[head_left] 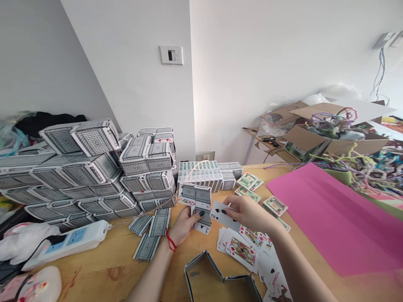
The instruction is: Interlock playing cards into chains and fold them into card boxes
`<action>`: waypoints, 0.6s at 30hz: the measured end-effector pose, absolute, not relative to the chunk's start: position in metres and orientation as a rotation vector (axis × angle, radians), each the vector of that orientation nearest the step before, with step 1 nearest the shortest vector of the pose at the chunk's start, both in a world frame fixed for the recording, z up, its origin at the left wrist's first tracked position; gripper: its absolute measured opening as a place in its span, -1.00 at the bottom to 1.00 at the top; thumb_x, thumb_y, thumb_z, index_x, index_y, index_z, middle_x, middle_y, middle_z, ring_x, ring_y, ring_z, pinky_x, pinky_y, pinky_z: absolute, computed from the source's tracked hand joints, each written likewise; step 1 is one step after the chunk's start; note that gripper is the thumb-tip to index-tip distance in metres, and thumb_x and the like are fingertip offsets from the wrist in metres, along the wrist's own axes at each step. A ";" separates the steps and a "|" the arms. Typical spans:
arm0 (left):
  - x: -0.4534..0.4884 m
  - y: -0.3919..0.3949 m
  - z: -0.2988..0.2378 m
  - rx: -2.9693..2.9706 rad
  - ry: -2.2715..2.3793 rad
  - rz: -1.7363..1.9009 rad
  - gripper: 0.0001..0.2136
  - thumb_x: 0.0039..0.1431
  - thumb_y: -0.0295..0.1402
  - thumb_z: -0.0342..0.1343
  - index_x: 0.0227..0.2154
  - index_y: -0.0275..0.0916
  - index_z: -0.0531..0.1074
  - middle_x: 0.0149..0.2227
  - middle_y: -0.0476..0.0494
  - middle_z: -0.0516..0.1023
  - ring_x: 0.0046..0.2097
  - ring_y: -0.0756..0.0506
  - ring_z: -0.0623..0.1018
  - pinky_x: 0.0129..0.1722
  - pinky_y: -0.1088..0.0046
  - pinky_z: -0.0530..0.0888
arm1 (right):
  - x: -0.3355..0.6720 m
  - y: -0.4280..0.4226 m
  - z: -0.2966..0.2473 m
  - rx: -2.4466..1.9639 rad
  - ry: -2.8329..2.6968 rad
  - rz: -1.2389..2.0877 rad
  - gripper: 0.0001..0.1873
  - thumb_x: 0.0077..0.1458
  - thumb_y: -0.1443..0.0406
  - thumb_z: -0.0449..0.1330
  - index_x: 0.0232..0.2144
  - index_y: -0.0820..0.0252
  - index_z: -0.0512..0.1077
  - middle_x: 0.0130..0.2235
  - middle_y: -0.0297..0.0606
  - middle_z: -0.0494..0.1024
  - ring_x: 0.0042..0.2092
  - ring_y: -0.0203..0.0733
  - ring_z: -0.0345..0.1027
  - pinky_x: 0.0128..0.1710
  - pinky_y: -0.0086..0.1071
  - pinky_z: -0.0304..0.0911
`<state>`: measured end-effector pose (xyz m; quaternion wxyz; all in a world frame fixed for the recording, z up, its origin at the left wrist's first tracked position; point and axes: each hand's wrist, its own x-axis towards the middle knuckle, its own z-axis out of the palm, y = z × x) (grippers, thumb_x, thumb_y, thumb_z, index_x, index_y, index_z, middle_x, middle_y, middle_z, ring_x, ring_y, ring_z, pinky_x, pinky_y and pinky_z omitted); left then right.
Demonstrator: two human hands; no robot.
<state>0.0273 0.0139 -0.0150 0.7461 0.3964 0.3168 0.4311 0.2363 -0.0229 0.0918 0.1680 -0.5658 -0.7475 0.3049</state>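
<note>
In my left hand [185, 223] is a small piece made of folded grey-backed playing cards [201, 195], pinched under the thumb. My right hand [247, 212] grips a two of spades playing card [218, 214] between thumb and fingers. The card's left edge is close beside the folded piece; whether they touch I cannot tell. Below my right hand lies a spread of loose face-up cards [241, 251], a jack of diamonds among them. Several grey card pieces [159, 222] rest beside my left wrist. A bent frame of cards with dark edges [206, 256] sits at the near edge.
Tall stacks of card-built blocks [147, 157] fill the left and back. A white power strip [71, 243] lies at left. Green-backed card stacks [275, 205] and a pink sheet [327, 214] are at right, with a cardboard box [338, 147] of coloured fuzzy strands behind.
</note>
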 end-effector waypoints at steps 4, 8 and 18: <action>0.027 0.013 -0.014 0.870 0.700 0.942 -0.73 -0.15 -0.37 0.29 -0.32 -0.30 0.45 -0.24 -0.17 0.57 -0.14 -0.20 0.51 -0.15 0.31 0.39 | 0.237 -0.023 0.091 -1.635 -2.131 0.845 -0.81 0.04 0.30 0.00 -0.37 0.16 0.41 -0.61 -0.41 0.34 -0.58 -0.38 0.12 -0.60 -0.52 -0.05; 0.028 0.013 -0.012 0.882 0.708 0.933 -0.70 -0.15 -0.36 0.29 -0.29 -0.30 0.44 -0.25 -0.19 0.57 -0.13 -0.21 0.51 -0.11 0.27 0.38 | 0.234 -0.023 0.088 -1.633 -2.170 0.818 -0.83 0.04 0.31 0.00 -0.41 0.16 0.40 -0.58 -0.39 0.37 -0.57 -0.38 0.15 -0.58 -0.51 -0.05; 0.030 0.012 -0.019 0.914 0.722 0.969 -0.61 -0.16 -0.27 0.28 -0.21 -0.27 0.41 -0.13 -0.19 0.52 -0.02 -0.22 0.44 0.02 0.22 0.30 | 0.222 -0.021 0.077 -1.606 -2.341 0.674 -0.74 0.04 0.37 -0.07 -0.66 0.22 0.20 -0.64 -0.41 0.25 -0.58 -0.40 0.04 -0.57 -0.46 -0.16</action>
